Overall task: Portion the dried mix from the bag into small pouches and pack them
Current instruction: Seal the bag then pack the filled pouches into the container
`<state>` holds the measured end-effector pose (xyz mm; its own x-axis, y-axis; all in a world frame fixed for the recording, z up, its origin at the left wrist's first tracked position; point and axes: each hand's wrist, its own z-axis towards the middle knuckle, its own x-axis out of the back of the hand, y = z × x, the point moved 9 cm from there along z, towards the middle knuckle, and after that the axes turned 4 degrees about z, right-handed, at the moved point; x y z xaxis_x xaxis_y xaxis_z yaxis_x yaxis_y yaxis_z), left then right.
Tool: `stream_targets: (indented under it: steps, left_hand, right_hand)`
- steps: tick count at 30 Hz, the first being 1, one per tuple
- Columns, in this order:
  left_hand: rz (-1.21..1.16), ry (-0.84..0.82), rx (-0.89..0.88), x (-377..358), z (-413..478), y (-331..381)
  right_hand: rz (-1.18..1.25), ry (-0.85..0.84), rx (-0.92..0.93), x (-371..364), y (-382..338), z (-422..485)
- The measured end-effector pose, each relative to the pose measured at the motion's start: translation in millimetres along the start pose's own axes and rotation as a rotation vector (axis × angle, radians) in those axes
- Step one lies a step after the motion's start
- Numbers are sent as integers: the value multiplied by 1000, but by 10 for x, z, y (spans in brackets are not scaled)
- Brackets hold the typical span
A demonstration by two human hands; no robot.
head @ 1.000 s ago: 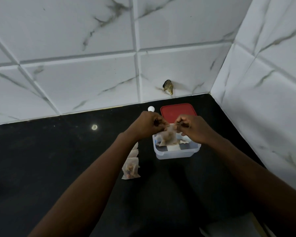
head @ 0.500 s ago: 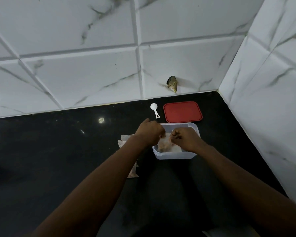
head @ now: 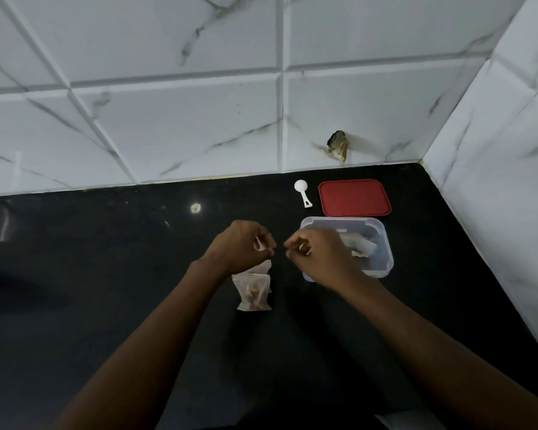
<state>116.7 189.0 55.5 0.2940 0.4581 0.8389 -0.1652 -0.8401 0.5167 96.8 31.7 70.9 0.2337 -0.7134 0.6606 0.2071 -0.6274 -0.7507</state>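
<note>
Head view, kitchen corner.

Room: white marble-look wall tiles [head: 174, 125] with grey veins, on the rear and right walls.

Surface: one black polished worktop [head: 106, 274], with a round light reflection [head: 195, 207] towards its rear edge.

Hands: two, on bare forearms, raised over the worktop's middle and close together but apart. The left hand [head: 241, 246] has curled fingers [head: 267, 242] pinching a small pale piece [head: 258, 243]. The right hand [head: 320, 256] has fingers [head: 294, 246] curled with the tips drawn together; whether they hold anything cannot be told.

Container [head: 389, 259]: one, clear plastic, rectangular, open, near the rear right corner, partly behind the right hand. Crumpled pale pouches [head: 359, 245] lie inside; their number cannot be told.

Lid [head: 354, 197]: one, red, flat on the worktop just behind the container.

Filled pouch [head: 253, 291]: one, translucent with brown mix inside, on the worktop below the left wrist and left of the container. A second pouch [head: 263, 266] lies touching behind it, partly hidden.

Scoop [head: 303, 192]: one, white, just left of the lid.

Brown object [head: 339, 145]: one, on the rear wall above the lid; unclear.
</note>
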Motion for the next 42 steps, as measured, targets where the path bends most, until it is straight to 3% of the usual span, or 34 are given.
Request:
stream_targets:
  steps: [6,12,20,30,35,42]
  left_hand:
    - [240,-228,66,-255,-298,-358]
    - [206,-206,58,-397,-371,-456]
    - [-117,-45,-145,44,-259,-86]
    - [-168,32,-375,447,263,1026]
    - [-119,2,-393,60,540,1347]
    - [56,-127,-309,-631,839,1485]
  right_hand:
    - [-180,-214,-62,-776,-66,13]
    - [-274,-217,-106,-947,-4,9]
    - [-118,-148,-44,-344,-93,3]
    - [-90,20,-9,992,-99,-21]
    - [-287,15,-81,1303,438,-78]
    - [-573,-114,-85,1136,960,-78]
